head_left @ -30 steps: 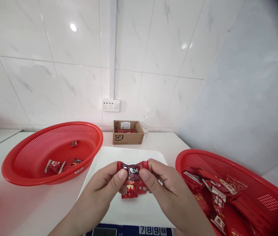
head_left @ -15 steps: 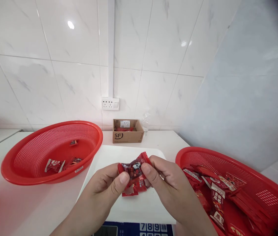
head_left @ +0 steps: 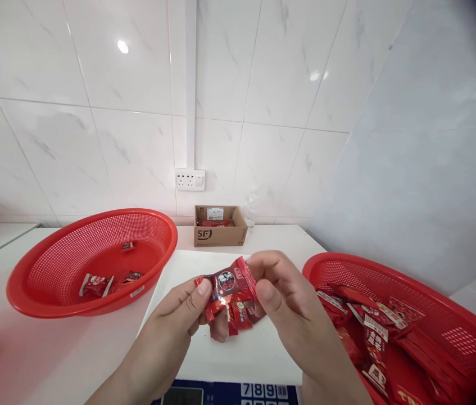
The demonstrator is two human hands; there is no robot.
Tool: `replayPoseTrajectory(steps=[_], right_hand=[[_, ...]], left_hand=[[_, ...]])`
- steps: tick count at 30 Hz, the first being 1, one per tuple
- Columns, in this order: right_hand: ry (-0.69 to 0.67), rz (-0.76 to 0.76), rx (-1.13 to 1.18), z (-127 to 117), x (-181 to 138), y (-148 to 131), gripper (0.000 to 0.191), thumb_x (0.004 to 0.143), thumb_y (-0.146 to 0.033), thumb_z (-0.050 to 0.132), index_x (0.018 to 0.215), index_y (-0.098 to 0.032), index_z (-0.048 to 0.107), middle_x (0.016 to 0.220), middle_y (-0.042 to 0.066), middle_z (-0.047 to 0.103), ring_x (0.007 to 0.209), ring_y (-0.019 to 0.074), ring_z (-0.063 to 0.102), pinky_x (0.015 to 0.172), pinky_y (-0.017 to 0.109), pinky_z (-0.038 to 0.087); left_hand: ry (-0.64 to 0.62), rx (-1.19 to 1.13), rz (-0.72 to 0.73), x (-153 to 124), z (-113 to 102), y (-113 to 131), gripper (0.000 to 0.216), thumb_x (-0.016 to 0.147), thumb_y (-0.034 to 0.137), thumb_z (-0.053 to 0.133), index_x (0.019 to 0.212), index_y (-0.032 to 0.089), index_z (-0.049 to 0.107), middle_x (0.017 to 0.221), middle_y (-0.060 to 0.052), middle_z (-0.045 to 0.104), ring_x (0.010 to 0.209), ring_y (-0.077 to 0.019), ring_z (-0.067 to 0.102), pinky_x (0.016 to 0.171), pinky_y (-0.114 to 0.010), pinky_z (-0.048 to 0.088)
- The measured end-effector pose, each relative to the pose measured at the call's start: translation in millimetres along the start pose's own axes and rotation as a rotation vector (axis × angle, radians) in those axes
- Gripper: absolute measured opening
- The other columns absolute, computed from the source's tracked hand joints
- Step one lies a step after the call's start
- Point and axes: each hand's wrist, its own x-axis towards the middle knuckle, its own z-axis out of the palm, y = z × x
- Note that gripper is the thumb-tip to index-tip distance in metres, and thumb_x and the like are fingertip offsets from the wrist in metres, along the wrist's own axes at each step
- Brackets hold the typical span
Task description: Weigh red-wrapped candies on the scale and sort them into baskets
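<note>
A small red snack packet with a round black-and-white emblem is held up over the white scale pan. My left hand pinches its left end between thumb and fingers. At the packet's right edge, my right hand has its thumb and curled fingers apart; whether they touch the wrapper I cannot tell. Below and behind the held packet, more red packets lie on the pan, partly covered. The scale's keypad and dark display show at the bottom edge.
To the left stands a red perforated basket with several packets inside. Another red basket, fuller, is on the right. A cardboard box and a clear plastic bottle stand by the tiled wall, below a socket.
The packet has turned so its emblem faces me more fully. My right hand has loosened from its right end, while my left hand keeps its pinch, slightly further left.
</note>
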Motion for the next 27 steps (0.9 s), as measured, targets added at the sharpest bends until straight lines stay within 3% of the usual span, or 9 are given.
replayPoseTrajectory(steps=[2,4,6,8,11,13,15,18,27], right_hand=[[-0.009,-0.08,-0.031,-2.4,-0.4,0.6,0.048,0.083,-0.053,0.059,0.126,-0.035,0.048,0.113,0.005,0.059,0.086,0.0156,0.061,0.061,0.023,0.054],[-0.068,-0.177,-0.126,-3.1,-0.3,-1.2,0.048,0.082,-0.047,0.063,0.128,-0.038,0.05,0.128,0.004,0.053,0.106,0.0181,0.057,0.077,0.027,0.055],[-0.091,-0.242,-0.179,-1.8,0.1,-4.2,0.029,0.086,-0.039,0.062,0.114,-0.035,0.061,0.116,0.003,0.06,0.105,0.017,0.058,0.084,0.028,0.052],[-0.026,-0.246,-0.166,0.8,0.4,-6.9,0.016,0.085,-0.038,0.063,0.097,-0.03,0.067,0.093,0.001,0.064,0.087,0.0152,0.063,0.074,0.027,0.053],[0.119,-0.125,-0.147,4.2,0.5,-7.7,0.028,0.079,-0.049,0.066,0.07,-0.022,0.062,0.062,-0.003,0.056,0.055,0.0114,0.054,0.048,0.022,0.045],[0.168,-0.026,-0.19,5.3,1.1,-6.1,0.04,0.079,-0.051,0.064,0.057,-0.02,0.051,0.052,-0.005,0.046,0.047,0.0089,0.043,0.041,0.02,0.037],[0.172,0.032,-0.245,5.7,2.3,-4.2,0.044,0.083,-0.05,0.059,0.054,-0.02,0.043,0.05,-0.006,0.041,0.047,0.0081,0.039,0.042,0.019,0.034],[0.146,0.024,-0.291,6.0,3.9,-3.1,0.044,0.087,-0.047,0.052,0.056,-0.021,0.038,0.051,-0.006,0.038,0.048,0.008,0.037,0.043,0.019,0.032],[0.058,0.066,-0.131,5.0,1.4,-8.3,0.031,0.092,-0.045,0.047,0.073,-0.021,0.054,0.057,-0.005,0.053,0.05,0.0079,0.047,0.047,0.017,0.039]], left_hand=[[0.005,-0.04,-0.041,0.0,2.2,1.9,0.039,0.085,0.05,0.056,0.065,0.018,0.06,0.058,-0.002,0.057,0.06,-0.014,0.05,0.063,-0.026,0.042],[-0.018,-0.081,-0.098,0.3,3.6,2.5,0.038,0.084,0.05,0.057,0.066,0.017,0.061,0.055,-0.001,0.057,0.056,-0.0131,0.049,0.06,-0.025,0.041],[-0.047,-0.112,-0.144,0.9,4.1,1.7,0.036,0.084,0.049,0.057,0.067,0.017,0.06,0.054,0.0,0.055,0.052,-0.0121,0.047,0.057,-0.025,0.041],[-0.08,-0.051,-0.145,1.3,3.7,0.0,0.037,0.085,0.051,0.054,0.069,0.018,0.06,0.058,0.0,0.054,0.054,-0.0125,0.047,0.057,-0.026,0.04],[-0.042,0.217,-0.037,0.3,2.9,-2.3,0.044,0.089,0.059,0.042,0.077,0.02,0.058,0.072,-0.001,0.055,0.068,-0.0153,0.05,0.066,-0.028,0.041],[-0.001,0.372,0.045,-1.4,3.0,-2.8,0.049,0.09,0.063,0.031,0.085,0.021,0.056,0.08,-0.002,0.055,0.075,-0.0167,0.05,0.071,-0.03,0.041],[-0.022,0.459,0.097,-3.0,4.1,-2.5,0.05,0.091,0.063,0.029,0.088,0.021,0.056,0.08,-0.002,0.055,0.075,-0.0169,0.048,0.071,-0.03,0.04],[-0.053,0.526,0.124,-3.6,6.6,-2.0,0.039,0.09,0.055,0.042,0.081,0.02,0.056,0.074,0.0,0.054,0.071,-0.0151,0.046,0.065,-0.027,0.037],[0.054,0.4,0.205,-3.2,5.3,-3.8,0.028,0.09,0.044,0.051,0.077,0.02,0.059,0.07,0.002,0.056,0.068,-0.0123,0.048,0.063,-0.022,0.039]])
